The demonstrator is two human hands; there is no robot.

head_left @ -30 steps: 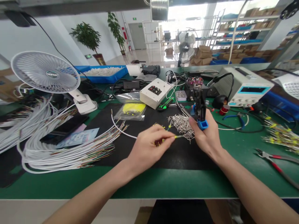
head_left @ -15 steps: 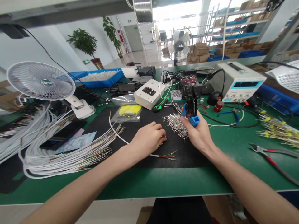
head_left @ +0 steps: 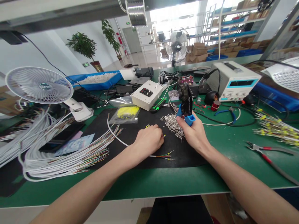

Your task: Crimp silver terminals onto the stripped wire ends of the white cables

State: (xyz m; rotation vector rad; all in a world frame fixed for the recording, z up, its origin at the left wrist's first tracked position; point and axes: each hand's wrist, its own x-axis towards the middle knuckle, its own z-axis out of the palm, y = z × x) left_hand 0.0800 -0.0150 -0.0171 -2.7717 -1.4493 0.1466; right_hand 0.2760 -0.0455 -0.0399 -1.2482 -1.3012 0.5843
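Observation:
My left hand (head_left: pixel 150 140) is closed above the black mat, its fingers curled. A small yellow piece (head_left: pixel 164 135) pokes out at its fingertips; the rest is hidden. Below that hand lies a white cable (head_left: pixel 117 139), its split wire ends (head_left: pixel 167 156) carrying yellow sleeves and metal terminals. My right hand (head_left: pixel 195 132) grips a crimping tool (head_left: pixel 187 104) with blue handles, its dark head pointing up. Left of the tool is a pile of silver terminals (head_left: pixel 174 125). More yellow bits (head_left: pixel 147 126) show just behind my left hand.
A clear bag of yellow sleeves (head_left: pixel 127 112) and a bundle of white cables (head_left: pixel 67 158) lie to the left. Cutting pliers (head_left: pixel 263 151) and finished wire ends (head_left: pixel 273 126) are on the right. Behind stand a switch box (head_left: pixel 146 95), a power supply (head_left: pixel 233 81) and a fan (head_left: pixel 39 85).
My left hand has shifted slightly, its fingers curled in more, and the yellow piece now shows at the fingertips. The whole view has swung a little; the crimping tool stays in my right hand.

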